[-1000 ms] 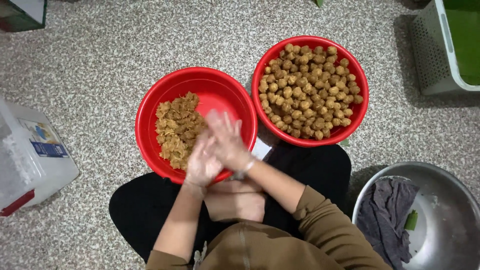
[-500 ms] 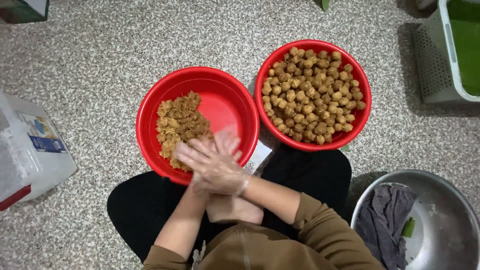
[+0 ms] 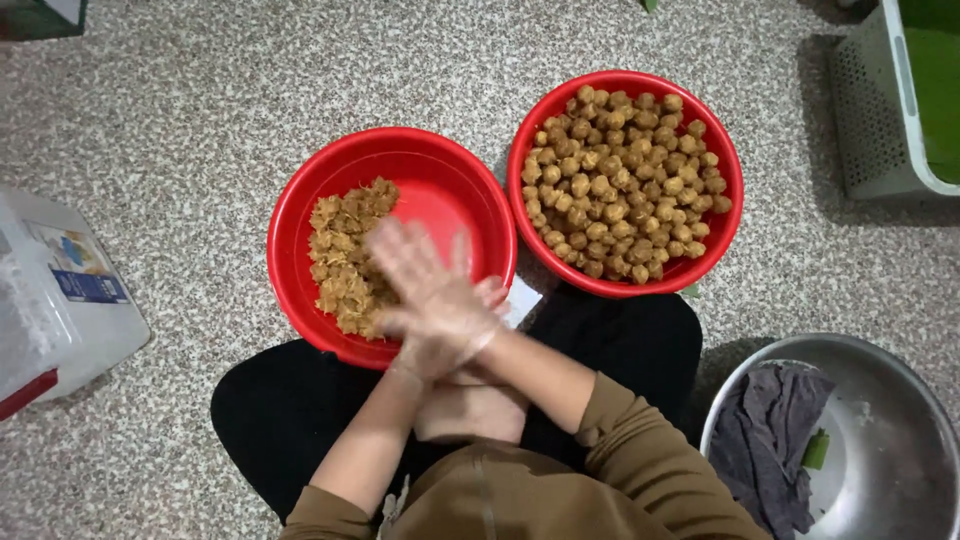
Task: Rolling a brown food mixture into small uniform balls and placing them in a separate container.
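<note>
Since the earlier frames, the two hands are staying pressed palm to palm over the near edge of the left basin, the upper hand now sliding so that its fingers are fanning out toward the far left; both basins are keeping their places.

Right hand (image 3: 425, 290) is lying on top, in a thin clear glove, fingers spread and blurred by motion. Left hand (image 3: 455, 335) is sitting beneath it, mostly covered, only fingertips showing at the right edge. Whether anything is being held between the palms cannot be told, since the hands are closed flat on each other.

Left red basin (image 3: 300, 200) is resting on the floor directly beyond the person's knees; a heap of shredded golden-brown clumps (image 3: 345, 255) is occupying its left half, and the hands are hovering just beside that heap. Right red basin (image 3: 725, 170) is standing just beside the first, farther to the right, and is holding a full layer of round brown balls (image 3: 625, 185).

Both forearms are crossing in front of the body, olive-brown sleeves (image 3: 640, 455) pushed up, above black trousers (image 3: 620, 330).

Speckled grey terrazzo floor (image 3: 200, 90) is bearing everything. Steel bowl (image 3: 900, 400) is sitting at near right with a grey cloth (image 3: 765, 440) in it. White perforated crate (image 3: 865, 110) is standing at far right, and a clear plastic box (image 3: 60, 300) is lying at the left edge.
</note>
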